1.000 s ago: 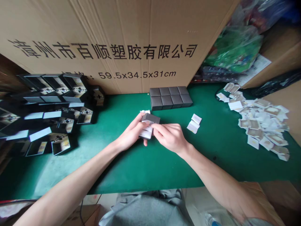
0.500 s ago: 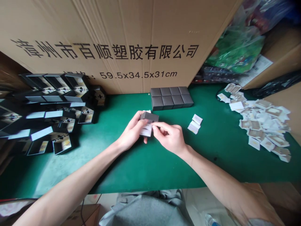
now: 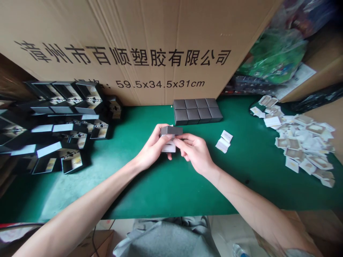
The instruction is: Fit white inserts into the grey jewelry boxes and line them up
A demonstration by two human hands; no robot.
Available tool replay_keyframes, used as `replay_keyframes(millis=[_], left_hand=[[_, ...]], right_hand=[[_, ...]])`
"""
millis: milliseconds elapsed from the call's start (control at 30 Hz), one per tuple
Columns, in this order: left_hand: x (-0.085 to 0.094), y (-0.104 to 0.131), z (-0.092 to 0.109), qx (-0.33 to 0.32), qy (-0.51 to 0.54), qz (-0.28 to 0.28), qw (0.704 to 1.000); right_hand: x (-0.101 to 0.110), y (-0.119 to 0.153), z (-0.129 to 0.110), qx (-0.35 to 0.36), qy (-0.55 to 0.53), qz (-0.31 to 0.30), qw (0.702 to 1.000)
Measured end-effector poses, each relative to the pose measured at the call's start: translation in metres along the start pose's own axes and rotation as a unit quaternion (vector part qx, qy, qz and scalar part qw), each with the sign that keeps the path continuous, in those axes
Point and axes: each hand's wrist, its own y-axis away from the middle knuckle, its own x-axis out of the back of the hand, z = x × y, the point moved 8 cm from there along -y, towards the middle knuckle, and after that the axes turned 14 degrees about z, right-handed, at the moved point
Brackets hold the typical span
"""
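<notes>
Near the middle of the table, my left hand (image 3: 151, 148) is wrapped round a small dark grey box (image 3: 171, 130). A white piece (image 3: 168, 147) shows below the box's dark part, under my left thumb. My right hand (image 3: 197, 151) has its fingers bent, with thumb and index fingertip pinched at the right side of the box and white piece. What exactly those fingertips grip is hidden. Just behind my hands sits a block of closed dark grey boxes (image 3: 198, 110) in two rows. To the right of my right hand lies a folded white card (image 3: 224, 141).
Opened dark boxes (image 3: 71, 162) with pale linings are stacked at the left. A pile of white inserts (image 3: 305, 139) spreads over the right side of the green table (image 3: 171, 192). A large printed carton (image 3: 150, 32) stands along the back, with plastic bags (image 3: 273, 53) at the back right.
The box in my left hand has tilted, so its dark side faces me more. My right fingers have closed in against its right edge. The view has shifted slightly.
</notes>
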Motion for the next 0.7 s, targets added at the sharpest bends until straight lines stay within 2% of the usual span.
replay_keyframes(millis=[300,567,700], left_hand=[[-0.0014,0.0016,-0.0018,0.006,-0.012,-0.015,1.0],[-0.0034,0.0006,-0.0054,0.021,0.009,-0.033,0.999],[-0.002,0.0007,-0.0065,0.036,0.026,-0.023,0.999]], right_hand=[[-0.0028,-0.0009,0.0005,-0.047,-0.013,-0.04,0.998],[0.0006,0.0002,-0.0024,0.038,0.029,0.008,0.999],[-0.0032,0.0,-0.0044,0.059,0.016,-0.012,0.998]])
